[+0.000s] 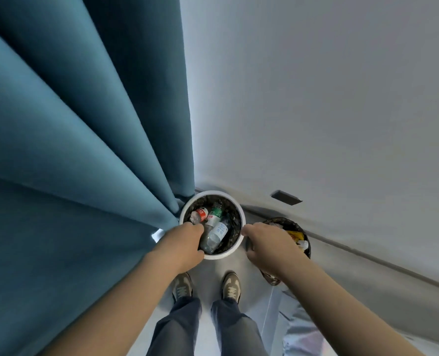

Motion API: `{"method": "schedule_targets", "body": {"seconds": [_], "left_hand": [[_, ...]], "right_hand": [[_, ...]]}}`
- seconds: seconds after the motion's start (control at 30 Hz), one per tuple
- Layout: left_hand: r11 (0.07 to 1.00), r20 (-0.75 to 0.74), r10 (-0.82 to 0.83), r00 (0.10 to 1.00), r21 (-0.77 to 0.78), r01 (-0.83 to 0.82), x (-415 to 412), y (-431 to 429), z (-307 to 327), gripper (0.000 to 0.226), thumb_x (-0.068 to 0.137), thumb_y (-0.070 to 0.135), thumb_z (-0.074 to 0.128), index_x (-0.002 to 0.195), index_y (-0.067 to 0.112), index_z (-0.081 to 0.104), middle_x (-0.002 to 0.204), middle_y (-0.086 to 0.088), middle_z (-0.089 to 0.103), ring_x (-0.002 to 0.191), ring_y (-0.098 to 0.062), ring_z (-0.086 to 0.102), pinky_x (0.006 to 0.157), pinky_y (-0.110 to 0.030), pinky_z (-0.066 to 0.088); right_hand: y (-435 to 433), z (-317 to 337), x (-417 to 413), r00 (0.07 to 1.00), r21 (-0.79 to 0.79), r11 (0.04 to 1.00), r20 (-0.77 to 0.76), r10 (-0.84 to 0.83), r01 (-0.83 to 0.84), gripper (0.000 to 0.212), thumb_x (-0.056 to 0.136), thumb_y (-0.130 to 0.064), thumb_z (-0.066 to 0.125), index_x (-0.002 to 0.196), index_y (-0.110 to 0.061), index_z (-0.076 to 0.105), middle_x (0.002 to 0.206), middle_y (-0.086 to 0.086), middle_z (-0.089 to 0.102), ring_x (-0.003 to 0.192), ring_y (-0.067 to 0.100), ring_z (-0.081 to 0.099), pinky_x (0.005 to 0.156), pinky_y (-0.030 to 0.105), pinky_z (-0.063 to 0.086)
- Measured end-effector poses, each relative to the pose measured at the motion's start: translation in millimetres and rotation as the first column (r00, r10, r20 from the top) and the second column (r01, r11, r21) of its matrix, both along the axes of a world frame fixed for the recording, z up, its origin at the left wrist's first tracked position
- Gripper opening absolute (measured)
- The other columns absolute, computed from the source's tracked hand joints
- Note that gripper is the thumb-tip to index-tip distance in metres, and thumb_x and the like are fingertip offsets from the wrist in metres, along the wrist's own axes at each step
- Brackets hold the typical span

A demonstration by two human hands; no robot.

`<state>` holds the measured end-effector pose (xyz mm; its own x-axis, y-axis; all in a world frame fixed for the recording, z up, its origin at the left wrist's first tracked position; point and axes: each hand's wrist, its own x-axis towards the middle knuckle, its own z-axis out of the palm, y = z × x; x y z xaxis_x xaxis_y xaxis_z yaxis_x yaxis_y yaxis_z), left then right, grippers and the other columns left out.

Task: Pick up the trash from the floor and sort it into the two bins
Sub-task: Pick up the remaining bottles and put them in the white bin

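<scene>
A white bin with a black liner stands on the floor in the corner, just ahead of my feet. Inside it lie three plastic bottles: one with a red label, one with a green label and a clear one with blue print. My left hand grips the bin's left rim, thumb and fingers curled over the edge. My right hand holds the right rim, index finger on the edge. Behind my right hand stands a dark bin holding a yellow wrapper and white paper.
A blue curtain hangs along the left, touching the white bin. A grey wall with a dark floor-level socket runs behind both bins. My shoes stand on the grey floor just short of the bins.
</scene>
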<state>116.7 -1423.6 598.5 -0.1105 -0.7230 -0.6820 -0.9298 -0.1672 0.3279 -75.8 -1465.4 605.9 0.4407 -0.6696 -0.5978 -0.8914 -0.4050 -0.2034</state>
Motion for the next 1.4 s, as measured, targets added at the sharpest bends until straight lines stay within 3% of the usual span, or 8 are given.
{"method": "schedule_targets", "body": {"seconds": [0.17, 0.27, 0.43, 0.63, 0.8, 1.13, 1.27, 1.4], "left_hand": [[0.996, 0.005, 0.064, 0.998, -0.069, -0.063, 3.5, 16.3, 85.9, 0.026, 0.087, 0.026, 0.056, 0.111, 0.017, 0.051, 0.111, -0.004, 0.055, 0.098, -0.024, 0.056, 0.08, -0.033, 0.048], [0.987, -0.004, 0.119, 0.993, -0.112, -0.119, 2.7, 33.0, 128.2, 0.032, 0.087, 0.026, 0.055, 0.118, 0.02, 0.049, 0.115, -0.003, 0.054, 0.106, -0.024, 0.055, 0.089, -0.034, 0.048], [0.946, -0.011, 0.274, 0.962, -0.178, -0.271, 1.8, 52.6, 176.8, 0.027, 0.089, 0.029, 0.051, 0.114, 0.018, 0.05, 0.114, -0.001, 0.052, 0.107, -0.022, 0.053, 0.089, -0.03, 0.044], [0.83, -0.063, 0.485, 0.872, -0.28, -0.482, -23.4, 60.0, 222.1, 0.034, 0.089, 0.033, 0.056, 0.12, 0.017, 0.051, 0.12, 0.0, 0.053, 0.111, -0.02, 0.053, 0.095, -0.033, 0.044], [0.718, -0.093, 0.614, 0.784, -0.347, -0.604, -56.5, 93.3, 246.0, 0.041, 0.091, 0.036, 0.056, 0.128, 0.023, 0.047, 0.13, 0.005, 0.049, 0.116, -0.016, 0.05, 0.097, -0.026, 0.041], [0.439, -0.106, 0.845, 0.525, -0.424, -0.792, -75.2, 189.1, 277.4, 0.042, 0.09, 0.039, 0.056, 0.129, 0.026, 0.047, 0.125, 0.008, 0.051, 0.115, -0.011, 0.05, 0.09, -0.021, 0.04], [0.316, -0.095, 0.921, 0.378, -0.383, -0.868, -76.9, 247.5, 284.3, 0.04, 0.086, 0.038, 0.057, 0.124, 0.027, 0.049, 0.12, 0.007, 0.054, 0.113, -0.014, 0.054, 0.095, -0.03, 0.045], [0.181, -0.107, 0.964, 0.242, -0.4, -0.898, -91.3, 320.6, 285.3, 0.038, 0.088, 0.035, 0.056, 0.125, 0.025, 0.051, 0.122, 0.007, 0.055, 0.115, -0.015, 0.054, 0.088, -0.024, 0.043]], "right_hand": [[10.1, 83.2, 10.6, 0.999, -0.01, 1.0, 0.031, 0.029, -0.029, 0.035, 0.084, -0.018, 0.054, 0.119, -0.019, 0.054, 0.111, 0.003, 0.06, 0.105, 0.026, 0.058, 0.084, 0.038, 0.05], [15.6, 125.0, 17.0, 0.997, -0.03, 0.999, 0.065, 0.039, -0.037, 0.04, 0.085, -0.022, 0.056, 0.124, -0.024, 0.054, 0.119, -0.002, 0.06, 0.112, 0.021, 0.056, 0.089, 0.036, 0.049], [7.0, 183.6, 22.1, 0.986, -0.066, 0.994, 0.137, 0.092, -0.083, 0.041, 0.086, -0.023, 0.058, 0.127, -0.027, 0.054, 0.125, -0.005, 0.058, 0.115, 0.017, 0.053, 0.092, 0.03, 0.045], [-8.0, 231.6, 15.4, 0.942, -0.145, 0.961, 0.207, 0.262, -0.236, 0.042, 0.086, -0.02, 0.06, 0.128, -0.025, 0.054, 0.124, -0.005, 0.058, 0.115, 0.017, 0.053, 0.092, 0.028, 0.044], [-4.9, 260.0, 3.2, 0.88, -0.168, 0.898, 0.192, 0.435, -0.408, 0.04, 0.086, -0.018, 0.059, 0.125, -0.023, 0.055, 0.121, -0.003, 0.059, 0.11, 0.019, 0.056, 0.091, 0.03, 0.047], [58.0, 296.8, 38.5, 0.657, -0.22, 0.732, 0.33, 0.678, -0.645, 0.045, 0.086, -0.024, 0.059, 0.131, -0.026, 0.053, 0.13, -0.009, 0.055, 0.119, 0.011, 0.051, 0.097, 0.022, 0.041], [106.7, 304.5, 61.6, 0.526, -0.24, 0.61, 0.335, 0.782, -0.755, 0.045, 0.087, -0.024, 0.059, 0.131, -0.028, 0.052, 0.131, -0.01, 0.055, 0.121, 0.009, 0.049, 0.097, 0.02, 0.037], [176.1, 305.3, 80.4, 0.388, -0.24, 0.467, 0.31, 0.868, -0.851, 0.044, 0.09, -0.026, 0.057, 0.133, -0.03, 0.049, 0.132, -0.011, 0.052, 0.123, 0.01, 0.047, 0.091, 0.019, 0.035]]}}
